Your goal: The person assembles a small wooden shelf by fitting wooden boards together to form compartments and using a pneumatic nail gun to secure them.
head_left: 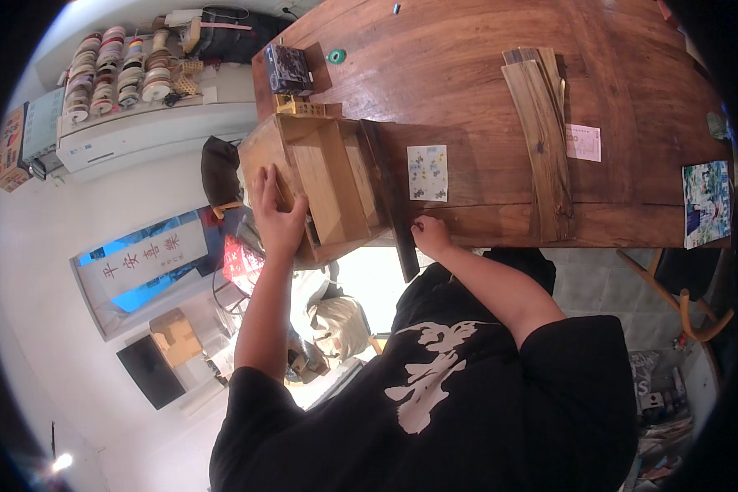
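An open, light wooden box (328, 184) lies on its side at the left end of the brown wooden table (467, 66). My left hand (275, 215) grips the box's near wall, thumb and fingers wrapped over its edge. A dark narrow wooden board (390, 197) stands against the box's right side and sticks out past the table edge. My right hand (430, 235) rests on the table edge just right of that board, fingers curled together. I cannot make out anything in it.
A small sticker sheet (427, 172) lies right of the board. Long wooden slats (543, 139), a pink slip (583, 142) and a colourful card (705, 202) lie farther right. A dark patterned box (289, 68) and green tape roll (336, 56) sit behind. Ribbon spools (119, 74) fill a shelf.
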A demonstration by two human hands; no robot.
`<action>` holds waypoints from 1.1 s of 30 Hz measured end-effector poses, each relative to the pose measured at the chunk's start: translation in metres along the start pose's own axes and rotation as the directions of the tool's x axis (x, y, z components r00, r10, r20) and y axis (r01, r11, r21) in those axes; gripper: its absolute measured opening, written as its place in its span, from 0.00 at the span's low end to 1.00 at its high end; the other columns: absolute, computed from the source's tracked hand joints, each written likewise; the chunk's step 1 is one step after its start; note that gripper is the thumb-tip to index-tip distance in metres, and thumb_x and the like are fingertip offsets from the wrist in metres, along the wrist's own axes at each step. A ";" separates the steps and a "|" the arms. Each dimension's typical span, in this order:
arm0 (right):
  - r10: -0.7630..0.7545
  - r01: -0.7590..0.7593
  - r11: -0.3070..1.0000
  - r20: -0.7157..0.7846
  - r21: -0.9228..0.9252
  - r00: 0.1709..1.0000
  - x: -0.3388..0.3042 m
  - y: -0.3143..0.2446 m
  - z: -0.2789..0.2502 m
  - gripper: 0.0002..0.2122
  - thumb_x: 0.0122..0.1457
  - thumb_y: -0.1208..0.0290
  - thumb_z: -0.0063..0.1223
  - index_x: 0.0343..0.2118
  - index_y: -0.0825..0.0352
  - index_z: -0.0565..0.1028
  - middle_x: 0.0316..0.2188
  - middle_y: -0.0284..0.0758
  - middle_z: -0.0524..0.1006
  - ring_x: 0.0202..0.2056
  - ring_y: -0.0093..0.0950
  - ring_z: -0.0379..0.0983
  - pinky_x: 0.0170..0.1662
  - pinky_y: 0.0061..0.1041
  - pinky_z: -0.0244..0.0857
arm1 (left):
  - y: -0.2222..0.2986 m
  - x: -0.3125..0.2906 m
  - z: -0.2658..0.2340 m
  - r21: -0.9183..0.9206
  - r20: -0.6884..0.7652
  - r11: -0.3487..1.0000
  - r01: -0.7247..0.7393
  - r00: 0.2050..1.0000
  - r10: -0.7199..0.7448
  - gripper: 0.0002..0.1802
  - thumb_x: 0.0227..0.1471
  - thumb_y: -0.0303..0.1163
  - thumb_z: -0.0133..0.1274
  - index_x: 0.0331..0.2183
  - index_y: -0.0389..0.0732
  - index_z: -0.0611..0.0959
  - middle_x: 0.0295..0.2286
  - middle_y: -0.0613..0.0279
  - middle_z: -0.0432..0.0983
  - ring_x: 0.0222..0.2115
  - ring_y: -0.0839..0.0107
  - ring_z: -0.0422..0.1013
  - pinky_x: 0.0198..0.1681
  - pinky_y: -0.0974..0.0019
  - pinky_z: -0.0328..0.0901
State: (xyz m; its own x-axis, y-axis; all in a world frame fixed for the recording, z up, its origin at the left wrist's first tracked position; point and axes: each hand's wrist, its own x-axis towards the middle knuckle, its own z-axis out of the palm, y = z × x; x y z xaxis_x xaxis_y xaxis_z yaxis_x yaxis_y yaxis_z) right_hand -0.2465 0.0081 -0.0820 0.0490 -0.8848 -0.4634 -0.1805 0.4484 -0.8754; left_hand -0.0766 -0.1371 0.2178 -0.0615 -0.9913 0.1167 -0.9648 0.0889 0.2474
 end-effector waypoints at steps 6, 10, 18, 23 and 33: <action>0.016 -0.016 1.000 -0.001 -0.022 1.000 -0.008 0.001 0.004 0.12 0.60 0.67 0.59 0.41 0.70 0.83 0.37 0.49 0.84 0.42 0.50 0.81 0.47 0.45 0.75 | 0.000 -0.004 0.002 -0.020 -0.039 1.000 -0.005 0.999 0.004 0.41 0.48 0.36 0.64 0.64 0.41 0.75 0.66 0.43 0.63 0.67 0.45 0.59 0.69 0.51 0.56; 0.016 -0.016 0.999 0.017 -0.047 1.000 -0.012 -0.002 0.006 0.14 0.60 0.65 0.58 0.42 0.70 0.83 0.38 0.50 0.84 0.43 0.51 0.81 0.50 0.46 0.74 | 0.013 -0.006 0.003 0.016 -0.057 0.998 0.067 0.996 -0.066 0.39 0.50 0.38 0.63 0.63 0.40 0.75 0.66 0.45 0.64 0.67 0.48 0.60 0.70 0.53 0.56; 0.029 -0.030 0.999 0.062 0.011 0.998 -0.011 -0.013 0.010 0.18 0.66 0.61 0.53 0.51 0.69 0.80 0.45 0.53 0.82 0.50 0.53 0.78 0.55 0.45 0.71 | 0.003 -0.002 0.002 0.097 -0.040 0.995 -0.010 0.999 0.014 0.39 0.49 0.35 0.64 0.63 0.38 0.76 0.66 0.43 0.65 0.68 0.51 0.60 0.70 0.55 0.55; 0.002 -0.006 0.998 0.064 0.059 0.998 -0.024 -0.030 0.015 0.30 0.67 0.55 0.53 0.68 0.66 0.66 0.59 0.53 0.72 0.60 0.53 0.69 0.60 0.47 0.67 | 0.003 0.002 -0.002 -0.017 0.018 1.000 0.000 1.000 0.000 0.39 0.46 0.32 0.64 0.62 0.38 0.77 0.66 0.43 0.64 0.70 0.54 0.57 0.72 0.53 0.51; -0.035 0.047 0.995 0.135 -0.086 0.990 -0.022 -0.049 0.025 0.41 0.63 0.61 0.61 0.74 0.65 0.52 0.62 0.54 0.66 0.60 0.54 0.69 0.63 0.46 0.67 | 0.012 0.008 -0.004 -0.037 0.034 0.998 -0.044 0.998 0.045 0.40 0.43 0.36 0.65 0.61 0.40 0.79 0.66 0.46 0.65 0.69 0.53 0.59 0.73 0.47 0.48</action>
State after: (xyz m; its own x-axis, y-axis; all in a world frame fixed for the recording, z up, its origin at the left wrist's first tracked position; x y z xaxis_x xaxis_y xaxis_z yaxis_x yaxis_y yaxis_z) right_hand -0.2139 0.0087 -0.0321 0.1873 -0.8750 -0.4465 -0.2619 0.3936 -0.8812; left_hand -0.0877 -0.1433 0.2257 -0.1134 -0.9890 0.0949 -0.9511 0.1357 0.2776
